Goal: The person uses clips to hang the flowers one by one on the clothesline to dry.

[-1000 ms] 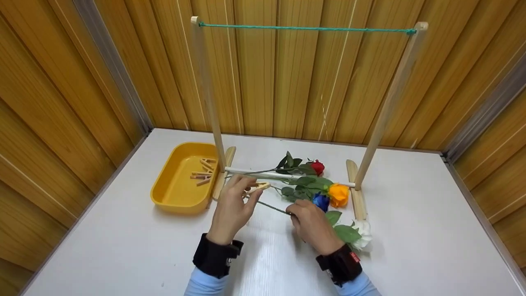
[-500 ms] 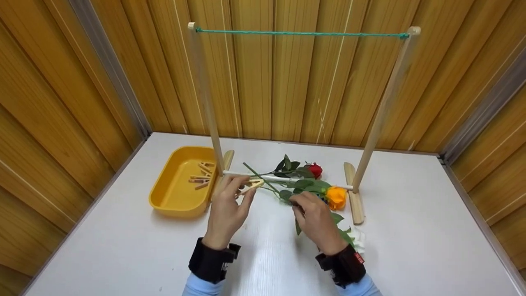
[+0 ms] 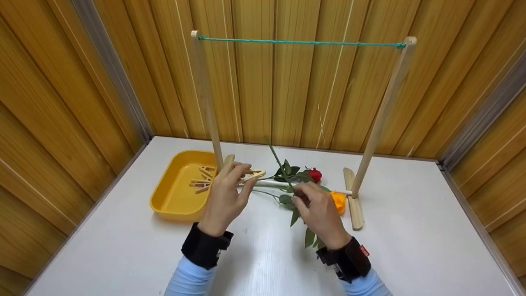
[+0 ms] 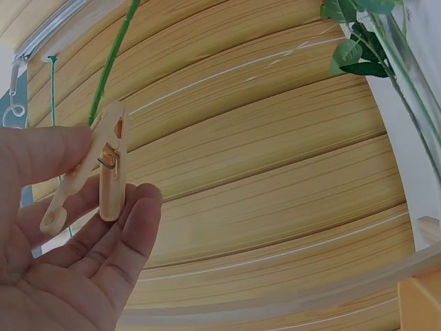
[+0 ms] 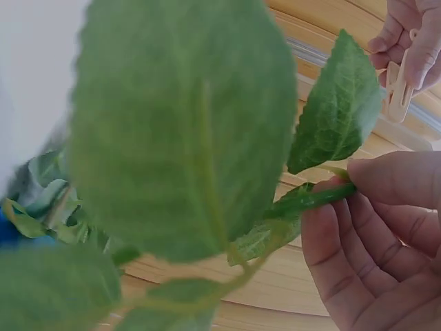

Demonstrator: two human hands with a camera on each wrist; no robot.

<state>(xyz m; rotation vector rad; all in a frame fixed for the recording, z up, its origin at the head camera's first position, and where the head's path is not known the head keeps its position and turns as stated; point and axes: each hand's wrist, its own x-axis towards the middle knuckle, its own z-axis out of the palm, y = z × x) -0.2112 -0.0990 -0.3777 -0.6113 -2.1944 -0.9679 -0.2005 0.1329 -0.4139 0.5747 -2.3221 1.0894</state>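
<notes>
My left hand (image 3: pixel 226 197) holds a wooden clothespin (image 4: pixel 112 186) between thumb and fingers, and the left wrist view shows its metal spring. My right hand (image 3: pixel 320 216) pinches the green stem (image 3: pixel 280 164) of an artificial flower, whose bare end points up and away. Large green leaves (image 5: pixel 186 124) of this flower fill much of the right wrist view; its bloom is hidden in the head view. Beyond the right hand lie a red rose (image 3: pixel 315 175) and an orange rose (image 3: pixel 338 202), the latter partly covered by that hand.
A teal string (image 3: pixel 300 42) runs between two upright wooden posts (image 3: pixel 382 119) on flat feet. At the left, a yellow tray (image 3: pixel 164 203) contains several clothespins (image 3: pixel 202 181). Wood-patterned walls (image 3: pixel 254 90) surround the white table (image 3: pixel 411 230).
The right hand has swung the stem from lying low toward the left hand to pointing up and away. The white bloom has gone out of sight. The left hand still holds the clothespin.
</notes>
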